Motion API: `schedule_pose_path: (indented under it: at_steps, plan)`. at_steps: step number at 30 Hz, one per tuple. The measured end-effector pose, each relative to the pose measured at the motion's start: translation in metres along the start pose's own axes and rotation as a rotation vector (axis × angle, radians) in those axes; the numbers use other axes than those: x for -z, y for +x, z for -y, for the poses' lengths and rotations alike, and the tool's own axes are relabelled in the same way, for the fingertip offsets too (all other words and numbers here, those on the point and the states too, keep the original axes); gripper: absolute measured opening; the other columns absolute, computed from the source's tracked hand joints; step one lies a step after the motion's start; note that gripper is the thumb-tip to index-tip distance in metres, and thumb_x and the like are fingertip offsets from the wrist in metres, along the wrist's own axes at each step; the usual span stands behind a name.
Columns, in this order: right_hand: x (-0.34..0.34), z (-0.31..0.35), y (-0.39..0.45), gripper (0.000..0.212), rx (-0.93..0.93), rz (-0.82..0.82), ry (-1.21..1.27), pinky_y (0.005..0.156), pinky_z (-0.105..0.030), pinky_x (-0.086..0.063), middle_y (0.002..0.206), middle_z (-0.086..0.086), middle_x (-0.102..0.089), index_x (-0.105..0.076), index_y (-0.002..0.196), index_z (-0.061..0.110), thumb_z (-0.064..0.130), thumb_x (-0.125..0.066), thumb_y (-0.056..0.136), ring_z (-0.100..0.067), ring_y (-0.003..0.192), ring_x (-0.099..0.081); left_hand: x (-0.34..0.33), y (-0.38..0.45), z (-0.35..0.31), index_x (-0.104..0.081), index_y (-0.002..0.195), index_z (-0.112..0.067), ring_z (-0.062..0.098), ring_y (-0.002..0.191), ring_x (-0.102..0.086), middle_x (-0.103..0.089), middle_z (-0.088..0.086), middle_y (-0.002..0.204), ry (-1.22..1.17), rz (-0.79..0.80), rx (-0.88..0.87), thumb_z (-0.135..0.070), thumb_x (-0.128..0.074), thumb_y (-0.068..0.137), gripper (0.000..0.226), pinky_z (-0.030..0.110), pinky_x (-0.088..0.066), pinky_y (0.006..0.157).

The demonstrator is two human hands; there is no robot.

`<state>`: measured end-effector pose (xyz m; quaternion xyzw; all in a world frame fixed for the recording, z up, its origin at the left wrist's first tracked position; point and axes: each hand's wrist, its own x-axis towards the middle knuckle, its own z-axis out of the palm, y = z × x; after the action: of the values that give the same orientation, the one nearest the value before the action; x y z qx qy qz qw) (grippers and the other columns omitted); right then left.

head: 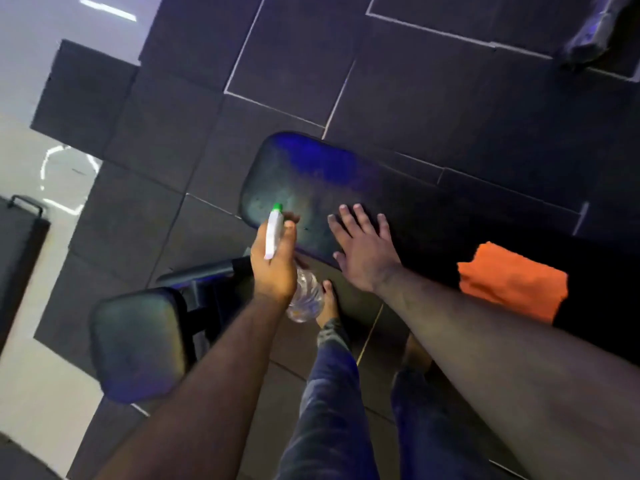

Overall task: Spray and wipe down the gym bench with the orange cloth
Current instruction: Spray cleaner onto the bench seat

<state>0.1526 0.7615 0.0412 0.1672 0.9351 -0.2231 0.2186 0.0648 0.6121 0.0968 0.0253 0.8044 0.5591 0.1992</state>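
Note:
The black padded gym bench (311,178) runs from the centre toward the right. My left hand (275,261) grips a clear spray bottle (304,299) with a white head and green nozzle (277,206), which points at the bench's left end. My right hand (362,249) lies flat on the pad with its fingers spread straight. The orange cloth (512,282) lies folded on the bench to the right of my right forearm, and neither hand touches it.
A second black pad (138,344) on the bench frame sits at lower left. Dark rubber floor tiles (415,81) surround the bench. My legs and bare foot (329,303) stand beside it. A dark case with a handle (20,237) is at far left.

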Motion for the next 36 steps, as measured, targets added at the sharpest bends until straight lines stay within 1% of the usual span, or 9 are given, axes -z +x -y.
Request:
schedule_pose_path:
  at_steps: [2, 4, 6, 9, 14, 20, 25, 29, 36]
  plan:
    - [-0.002, 0.018, 0.025, 0.082, 0.007, 0.051, -0.051, 0.127, -0.068, 0.000, 0.179, 0.001, 0.008, -0.001, 0.169, 0.032, 0.053, -0.047, 0.105, -0.029, 0.164, 0.011, 0.021, 0.028, 0.017, -0.074, 0.122, -0.023, 0.011, 0.053, -0.061, -0.071, -0.007, 0.080, 0.070, 0.013, 0.211, -0.044, -0.067, 0.094, 0.035, 0.026, -0.052, 0.050]
    - [-0.008, 0.029, 0.038, 0.090, -0.029, 0.109, -0.105, 0.124, -0.074, 0.003, 0.177, 0.000, 0.019, 0.005, 0.168, 0.034, 0.058, -0.050, 0.102, -0.034, 0.163, 0.019, 0.040, 0.054, 0.034, -0.074, 0.124, -0.027, 0.017, 0.059, -0.062, -0.073, 0.004, 0.085, 0.172, 0.069, 0.366, -0.050, -0.067, 0.091, 0.041, 0.035, -0.057, 0.058]
    - [-0.017, 0.035, 0.043, 0.097, -0.065, 0.135, -0.187, 0.121, -0.078, 0.003, 0.175, -0.004, 0.028, 0.012, 0.168, 0.033, 0.059, -0.053, 0.101, -0.039, 0.160, 0.024, 0.055, 0.074, 0.047, -0.075, 0.109, -0.023, 0.026, 0.063, -0.064, -0.077, 0.014, 0.090, 0.229, 0.093, 0.450, -0.050, -0.068, 0.093, 0.032, 0.047, -0.061, 0.066]
    - [-0.026, 0.037, 0.044, 0.100, -0.079, 0.125, -0.245, 0.120, -0.080, 0.001, 0.173, -0.006, 0.031, 0.018, 0.166, 0.034, 0.061, -0.053, 0.101, -0.042, 0.159, 0.026, 0.069, 0.095, 0.059, -0.074, 0.093, -0.011, 0.026, 0.055, -0.063, -0.073, 0.006, 0.074, 0.279, 0.088, 0.530, -0.048, -0.069, 0.098, 0.038, 0.038, -0.055, 0.053]
    - [-0.029, 0.034, 0.047, 0.102, -0.075, 0.125, -0.269, 0.120, -0.080, 0.000, 0.173, -0.006, 0.031, 0.022, 0.164, 0.034, 0.063, -0.051, 0.100, -0.042, 0.159, 0.027, 0.076, 0.124, 0.049, -0.074, 0.080, -0.005, 0.027, 0.044, -0.063, -0.073, 0.012, 0.064, 0.400, 0.119, 0.558, -0.052, -0.064, 0.096, 0.051, 0.036, -0.056, 0.053]
    - [-0.031, 0.034, 0.047, 0.103, -0.071, 0.113, -0.280, 0.120, -0.080, 0.003, 0.173, -0.009, 0.032, 0.023, 0.164, 0.033, 0.063, -0.051, 0.100, -0.043, 0.159, 0.026, 0.051, 0.187, 0.006, -0.075, 0.108, -0.007, 0.020, 0.035, -0.060, -0.078, 0.009, 0.080, 0.378, 0.172, 0.449, -0.055, -0.066, 0.102, 0.048, 0.024, -0.044, 0.037]
    - [-0.030, 0.030, 0.050, 0.106, -0.059, 0.117, -0.259, 0.120, -0.080, 0.004, 0.173, -0.007, 0.031, 0.022, 0.164, 0.035, 0.064, -0.056, 0.097, -0.041, 0.160, 0.025, 0.017, 0.209, -0.017, -0.074, 0.079, -0.007, 0.018, 0.030, -0.058, -0.078, 0.013, 0.070, 0.471, 0.220, 0.394, -0.052, -0.069, 0.101, 0.050, 0.022, -0.041, 0.034]
    - [-0.022, 0.025, 0.041, 0.105, -0.023, 0.046, -0.213, 0.125, -0.073, -0.006, 0.178, -0.004, 0.012, 0.005, 0.169, 0.032, 0.059, -0.064, 0.094, -0.034, 0.164, 0.009, 0.024, 0.164, -0.004, -0.073, 0.085, -0.009, 0.020, 0.034, -0.064, -0.075, -0.004, 0.058, 0.636, 0.339, 0.458, -0.057, -0.068, 0.099, 0.051, 0.021, -0.044, 0.035]
    - [-0.024, -0.017, -0.012, 0.090, -0.035, -0.048, -0.210, 0.129, -0.060, -0.019, 0.178, -0.005, -0.011, -0.019, 0.169, 0.027, 0.058, -0.062, 0.096, -0.028, 0.164, -0.010, 0.027, 0.086, 0.025, -0.081, 0.090, -0.007, 0.026, 0.042, -0.063, -0.081, 0.008, 0.074, 0.595, 0.398, 0.506, -0.055, -0.065, 0.101, 0.052, 0.029, -0.052, 0.058]
